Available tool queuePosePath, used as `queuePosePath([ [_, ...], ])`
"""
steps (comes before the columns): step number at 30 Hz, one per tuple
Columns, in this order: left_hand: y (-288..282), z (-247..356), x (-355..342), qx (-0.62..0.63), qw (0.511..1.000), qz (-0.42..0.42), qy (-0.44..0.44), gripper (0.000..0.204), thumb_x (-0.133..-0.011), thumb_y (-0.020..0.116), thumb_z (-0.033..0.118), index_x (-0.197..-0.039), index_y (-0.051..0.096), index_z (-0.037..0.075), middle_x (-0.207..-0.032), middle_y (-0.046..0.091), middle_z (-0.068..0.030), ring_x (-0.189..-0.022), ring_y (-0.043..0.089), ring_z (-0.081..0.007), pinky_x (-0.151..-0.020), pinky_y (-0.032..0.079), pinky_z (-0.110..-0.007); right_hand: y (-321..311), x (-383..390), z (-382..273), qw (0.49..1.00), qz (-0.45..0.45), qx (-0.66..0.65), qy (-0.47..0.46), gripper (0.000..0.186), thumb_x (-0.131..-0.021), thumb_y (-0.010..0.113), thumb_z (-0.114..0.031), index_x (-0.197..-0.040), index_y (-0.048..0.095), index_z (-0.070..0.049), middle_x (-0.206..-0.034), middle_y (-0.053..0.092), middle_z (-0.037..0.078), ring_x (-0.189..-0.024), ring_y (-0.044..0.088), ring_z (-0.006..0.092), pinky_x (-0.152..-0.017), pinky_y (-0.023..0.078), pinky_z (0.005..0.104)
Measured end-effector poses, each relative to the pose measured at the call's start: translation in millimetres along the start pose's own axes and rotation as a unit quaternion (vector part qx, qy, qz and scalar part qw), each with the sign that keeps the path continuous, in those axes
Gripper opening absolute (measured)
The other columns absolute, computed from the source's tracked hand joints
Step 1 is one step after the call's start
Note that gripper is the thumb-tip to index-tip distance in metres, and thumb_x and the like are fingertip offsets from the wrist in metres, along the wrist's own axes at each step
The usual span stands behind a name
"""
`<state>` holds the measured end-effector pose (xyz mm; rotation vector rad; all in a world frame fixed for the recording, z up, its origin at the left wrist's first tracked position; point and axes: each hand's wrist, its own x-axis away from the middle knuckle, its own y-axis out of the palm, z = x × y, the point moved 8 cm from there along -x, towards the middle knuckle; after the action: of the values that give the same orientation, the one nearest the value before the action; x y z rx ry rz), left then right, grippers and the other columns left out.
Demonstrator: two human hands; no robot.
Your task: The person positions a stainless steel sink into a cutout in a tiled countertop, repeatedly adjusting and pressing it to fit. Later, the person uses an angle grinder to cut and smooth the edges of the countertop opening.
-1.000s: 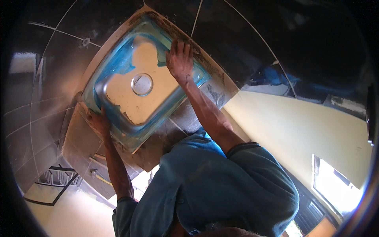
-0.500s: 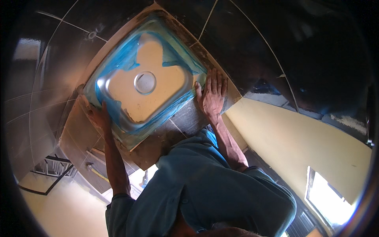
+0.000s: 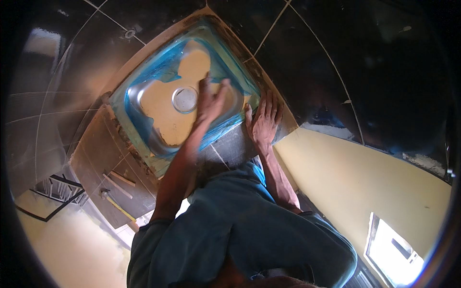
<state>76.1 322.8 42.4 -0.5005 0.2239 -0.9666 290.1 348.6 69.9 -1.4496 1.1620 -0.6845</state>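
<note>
A metal sink (image 3: 168, 127) with torn blue protective film sits in the dark tiled corner counter, its round drain hole (image 3: 185, 99) in the middle. Over the right part of the bowl is my left hand (image 3: 211, 102), slightly blurred, fingers stretched and apart, with nothing visible in it. Whether it touches the bowl I cannot tell. My right hand (image 3: 265, 120) lies flat on the sink's right corner and the counter edge, fingers extended.
On the tiled counter to the left lie two thin wooden strips (image 3: 118, 185) and a hammer with a yellow handle (image 3: 117, 206). Dark tiled walls (image 3: 307, 62) rise behind the sink. A black metal frame (image 3: 60, 201) stands at the lower left; a bright window (image 3: 394, 252) is at the lower right.
My left hand has left the sink's left edge and moved right over the bowl. My right hand stays on the right corner. The whole view has shifted slightly.
</note>
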Motion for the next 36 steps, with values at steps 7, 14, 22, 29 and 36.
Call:
queuePosePath([
  [7,85.1,21.5,-38.3,0.072,0.992,0.032,-0.100,0.117,-0.093,0.065,0.061,-0.159,-0.001,-0.011,-0.162,0.013,-0.0397,-0.149,0.026,-0.0523,-0.121,0.030,-0.052,-5.1,0.8,0.4,1.000,-0.011,0.007,-0.010,0.066,-0.106,0.047,-0.048,-0.157,0.040,-0.007,-0.165,0.036,0.012,-0.155,0.025,0.0311,-0.128,0.012,0.0523],
  [14,98.9,9.5,-40.4,0.055,0.992,0.036,-0.111,0.114,-0.095,0.063,0.059,-0.160,-0.003,-0.009,-0.166,0.009,-0.0352,-0.152,0.025,-0.0477,-0.121,0.031,-0.051,-3.2,3.7,7.8,1.000,-0.003,-0.022,-0.020,0.065,-0.105,0.051,-0.046,-0.156,0.042,-0.007,-0.163,0.039,0.012,-0.155,0.026,0.0323,-0.127,0.013,0.0532],
  [22,64.0,-44.1,-62.8,0.018,0.990,-0.019,-0.141,0.068,-0.103,0.047,0.050,-0.149,0.042,0.001,-0.144,0.051,-0.0326,-0.129,0.054,-0.0486,-0.111,0.042,-0.053,0.2,-0.9,-23.9,0.999,-0.001,-0.035,-0.035,0.072,-0.101,0.057,-0.049,-0.156,0.040,-0.005,-0.161,0.037,0.020,-0.152,0.028,0.0393,-0.125,0.015,0.0572],
  [29,-131.1,-22.8,27.9,0.004,0.970,0.243,0.021,0.029,-0.101,0.059,0.021,-0.122,0.067,0.004,-0.109,0.072,-0.0222,-0.098,0.069,-0.0435,-0.088,0.055,-0.049,19.6,-116.6,-100.9,0.983,0.028,-0.086,-0.159,0.084,-0.096,0.065,-0.050,-0.156,0.036,0.001,-0.162,0.034,0.026,-0.149,0.031,0.0465,-0.120,0.028,0.0594],
  [36,-261.9,-132.4,202.7,-0.279,0.875,0.338,-0.207,0.067,-0.103,0.055,0.046,-0.155,0.042,0.006,-0.158,0.042,-0.0237,-0.152,0.028,-0.0407,-0.123,0.019,-0.060,77.9,-176.0,-132.4,0.947,0.023,0.030,-0.320,0.078,-0.097,0.067,-0.038,-0.153,0.037,0.008,-0.157,0.040,0.030,-0.148,0.037,0.0427,-0.124,0.027,0.0491],
])
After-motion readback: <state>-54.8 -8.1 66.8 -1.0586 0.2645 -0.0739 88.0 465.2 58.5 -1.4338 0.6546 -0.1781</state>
